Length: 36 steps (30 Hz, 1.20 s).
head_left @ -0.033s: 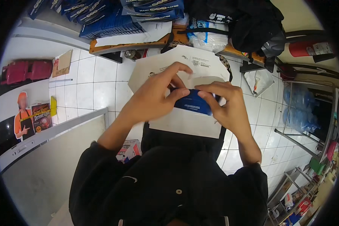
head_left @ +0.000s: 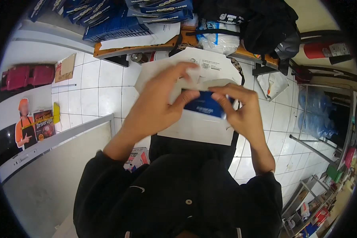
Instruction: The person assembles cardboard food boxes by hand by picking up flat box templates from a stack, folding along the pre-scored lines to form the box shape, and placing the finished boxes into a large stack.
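Note:
A white cardboard sheet (head_left: 194, 133) with small print lies across my lap, and above it is a blue printed cardboard panel (head_left: 204, 106). I cannot tell whether the panel is part of the sheet or separate. My right hand (head_left: 238, 107) pinches the panel's right end, thumb on its face and fingers behind the upper edge. At the upper left corner rests the thumb of my left hand (head_left: 162, 99). The other left fingers are raised away from the panel over the white cardboard, smeared by motion.
Ahead stands a wooden bench (head_left: 107, 50) bearing stacked blue folded cartons (head_left: 115, 29), a plastic-wrapped white pack (head_left: 222, 39) and a black bag (head_left: 265, 29). A tray with a brush (head_left: 271, 87) lies on the tiled floor. A metal-framed panel (head_left: 67, 139) stands left; a metal rack (head_left: 317, 139) is right.
The fingers of my left hand have lifted and spread a little, leaving mainly the thumb at the panel's corner. The blue panel looks flatter and less curved. My right hand keeps its pinch.

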### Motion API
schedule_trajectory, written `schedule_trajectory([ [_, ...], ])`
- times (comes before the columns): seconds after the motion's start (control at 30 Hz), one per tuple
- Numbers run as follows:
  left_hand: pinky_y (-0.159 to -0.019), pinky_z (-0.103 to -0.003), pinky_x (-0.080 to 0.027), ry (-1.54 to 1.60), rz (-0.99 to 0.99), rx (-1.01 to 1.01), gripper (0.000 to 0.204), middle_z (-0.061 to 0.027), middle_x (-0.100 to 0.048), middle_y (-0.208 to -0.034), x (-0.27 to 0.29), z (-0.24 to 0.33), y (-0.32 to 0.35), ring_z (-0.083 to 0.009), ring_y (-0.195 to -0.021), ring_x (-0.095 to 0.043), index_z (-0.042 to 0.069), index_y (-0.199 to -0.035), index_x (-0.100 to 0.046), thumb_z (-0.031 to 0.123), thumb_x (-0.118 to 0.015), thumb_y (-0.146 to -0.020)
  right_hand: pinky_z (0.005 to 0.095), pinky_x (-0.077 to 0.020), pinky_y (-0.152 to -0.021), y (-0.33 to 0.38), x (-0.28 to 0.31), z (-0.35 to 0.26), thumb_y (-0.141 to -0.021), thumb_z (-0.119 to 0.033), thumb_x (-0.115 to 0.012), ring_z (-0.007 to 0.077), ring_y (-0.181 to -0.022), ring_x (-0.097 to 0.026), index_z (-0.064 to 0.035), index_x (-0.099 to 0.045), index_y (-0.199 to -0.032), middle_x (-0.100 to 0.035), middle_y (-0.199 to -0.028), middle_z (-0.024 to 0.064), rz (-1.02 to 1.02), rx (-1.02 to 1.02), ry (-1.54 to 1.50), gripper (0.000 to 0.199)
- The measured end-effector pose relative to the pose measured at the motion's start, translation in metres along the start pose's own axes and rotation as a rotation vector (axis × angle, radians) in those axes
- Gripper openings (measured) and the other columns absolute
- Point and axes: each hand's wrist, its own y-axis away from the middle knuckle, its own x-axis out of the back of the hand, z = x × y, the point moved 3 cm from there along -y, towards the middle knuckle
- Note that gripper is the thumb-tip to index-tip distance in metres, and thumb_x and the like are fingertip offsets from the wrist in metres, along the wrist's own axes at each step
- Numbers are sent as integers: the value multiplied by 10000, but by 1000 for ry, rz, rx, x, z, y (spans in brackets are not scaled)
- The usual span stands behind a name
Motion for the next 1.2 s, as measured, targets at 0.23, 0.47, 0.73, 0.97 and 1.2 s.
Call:
schedule_trajectory([
  [0.23, -846, -261, -421, 562, 772, 158, 273, -17, -551, -1063, -26, -37, 28, -98, -950, -479, 20, -1301, -571, 120, -558, -1047, 250, -534, -797, -2, 4, 15, -993, -138, -697, 139, -894, -696, 17, -766, -1085, -762, -1003, 102, 262, -98, -549, 193],
  [0.47, -820, -300, -461, 74, 368, 123, 317, -84, -520, -1050, -26, -34, 5, -190, -898, -523, 101, -1153, -783, 184, -825, -850, 239, -517, -818, -2, -20, 30, -1008, -98, -671, 104, -894, -661, 27, -745, -1107, -747, -995, 77, 231, -152, -633, 175],
  [0.73, -790, -313, -469, 69, 252, 136, 318, -77, -504, -1011, -21, -44, 8, -208, -938, -537, 113, -1125, -795, 163, -850, -816, 229, -509, -794, 0, -46, 33, -1010, -81, -665, 83, -888, -643, 33, -741, -1109, -749, -983, 72, 234, -157, -706, 168],
  [0.97, -906, -394, -488, -147, 18, 30, 566, -140, -478, -1173, -10, -14, 18, -296, -1057, -550, 114, -1146, -746, 216, -949, -628, 272, -526, -814, 6, -31, 14, -946, -93, -745, 107, -937, -652, 12, -750, -1105, -754, -1014, 69, 244, -221, -576, 191],
  [1.2, -936, -426, -507, -217, 407, -260, 741, -220, -391, -1344, 61, 3, 2, -356, -1128, -551, 122, -1287, -664, 188, -967, -615, 385, -363, -935, -21, 47, -49, -702, -166, -906, 241, -875, -661, -84, -765, -979, -715, -900, 26, 189, 560, -28, 321],
])
